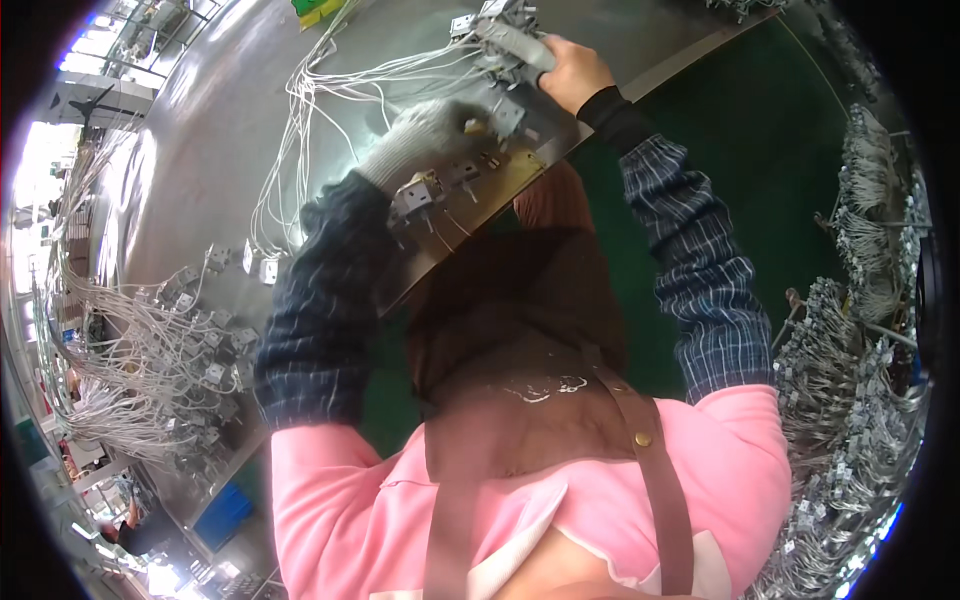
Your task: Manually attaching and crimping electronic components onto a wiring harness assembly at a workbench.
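Observation:
At the top of the head view, my right hand (572, 75) is bent around a bunch of small grey metal parts with white wires (497, 62). Pale covering wraps one of its fingers, which lies over these parts. My left hand (428, 136), in a whitish knitted glove, is just left of and below the bunch. Its fingers curl in by a small yellowish piece, too blurred to name. Below the glove, a small silvery box-shaped part (418, 195) with thin pins sits near the table edge. White wires (330, 85) trail left from the bunch across the tabletop.
The grey metal table (215, 130) has a pile of white-wired small parts (185, 340) at its left. Dense bundles of wired parts (865, 200) hang along the right. A blue bin (222, 516) stands at lower left. A green and yellow object (318, 10) is at the top.

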The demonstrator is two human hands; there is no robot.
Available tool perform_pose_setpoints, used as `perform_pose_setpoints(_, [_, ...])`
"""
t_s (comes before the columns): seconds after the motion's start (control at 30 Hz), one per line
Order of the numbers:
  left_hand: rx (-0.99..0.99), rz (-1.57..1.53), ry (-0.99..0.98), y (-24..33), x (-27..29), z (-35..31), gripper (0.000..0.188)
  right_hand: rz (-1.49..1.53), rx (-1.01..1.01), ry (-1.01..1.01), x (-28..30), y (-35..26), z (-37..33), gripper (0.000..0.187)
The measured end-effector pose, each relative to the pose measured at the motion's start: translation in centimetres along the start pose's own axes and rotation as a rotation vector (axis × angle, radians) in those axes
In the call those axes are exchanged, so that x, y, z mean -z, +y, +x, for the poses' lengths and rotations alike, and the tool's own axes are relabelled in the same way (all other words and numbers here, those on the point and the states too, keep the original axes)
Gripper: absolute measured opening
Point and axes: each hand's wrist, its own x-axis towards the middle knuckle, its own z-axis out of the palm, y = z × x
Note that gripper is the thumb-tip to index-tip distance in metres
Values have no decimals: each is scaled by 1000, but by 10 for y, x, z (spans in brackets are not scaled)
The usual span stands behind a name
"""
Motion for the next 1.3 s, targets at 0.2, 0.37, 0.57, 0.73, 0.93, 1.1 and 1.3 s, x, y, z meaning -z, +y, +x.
perform_pose_setpoints(0.2, [-36, -606, 38, -41, -11, -27, 42, 778, -179, -225, 6, 2, -52, 38])
perform_pose_setpoints(0.37, [-82, -163, -33, -11, 1, -34, 44, 904, -263, -121, -27, -27, -87, 36])
perform_pose_setpoints(0.57, [-227, 57, 111, 9, -10, -39, 45, 550, 69, -1, -12, -45, -74, 29])
perform_pose_setpoints(0.73, [-305, -26, 281, -9, -21, -41, 48, 826, -221, 65, -7, -32, -96, 34])
perform_pose_setpoints(0.93, [-228, -4, 189, -4, -20, -45, 56, 722, -92, 15, -25, -34, -89, 28])
perform_pose_setpoints(1.1, [-36, -123, 30, -4, -20, -42, 58, 269, 161, -100, -4, -45, -80, 27])
perform_pose_setpoints(1.3, [-49, -85, 17, 5, -23, -36, 65, 238, 173, -57, -8, -28, -89, 42])
